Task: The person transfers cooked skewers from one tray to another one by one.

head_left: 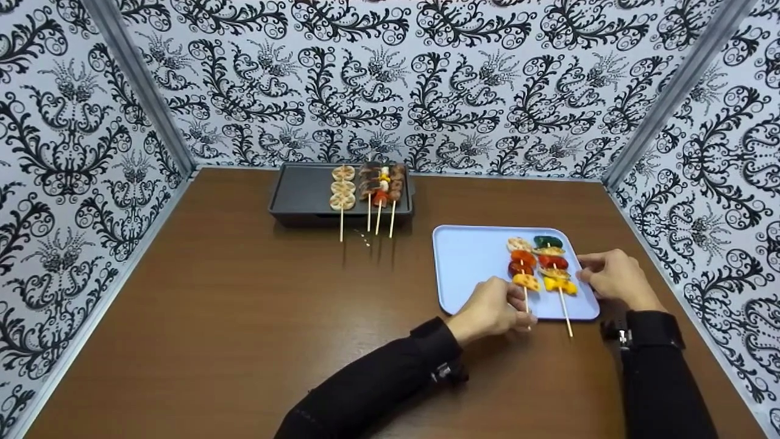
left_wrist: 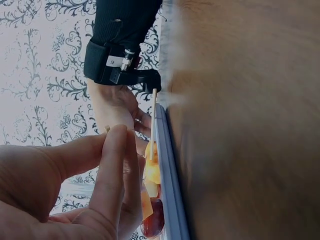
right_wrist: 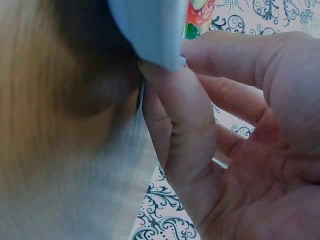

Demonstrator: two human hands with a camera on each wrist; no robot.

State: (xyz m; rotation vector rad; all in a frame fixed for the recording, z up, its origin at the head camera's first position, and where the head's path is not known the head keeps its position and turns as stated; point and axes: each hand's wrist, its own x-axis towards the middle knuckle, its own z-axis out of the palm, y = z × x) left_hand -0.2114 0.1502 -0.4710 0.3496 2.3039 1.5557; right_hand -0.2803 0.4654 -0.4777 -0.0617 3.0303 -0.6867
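My left hand (head_left: pixel 492 310) pinches the bare stick end of a vegetable skewer (head_left: pixel 521 263) between thumb and fingers, over the front rim of a pale blue tray (head_left: pixel 468 259). This skewer carries a pale slice, orange and dark red pieces and an orange-yellow piece. Beside it on the tray lies a second skewer (head_left: pixel 553 262) with green, red and yellow pieces, its stick jutting past the front rim. At the tray's right side, my right hand (head_left: pixel 616 279) grips the rim; in the right wrist view its thumb and fingers (right_wrist: pixel 182 100) close around the tray's edge.
Toward the back stands a dark grill plate (head_left: pixel 303 188). A lotus root skewer (head_left: pixel 342 189) lies on it, with several meat and vegetable skewers (head_left: pixel 382 183) to its right, sticks overhanging the front. Patterned walls (head_left: pixel 378 73) enclose the brown table (head_left: pixel 274 305).
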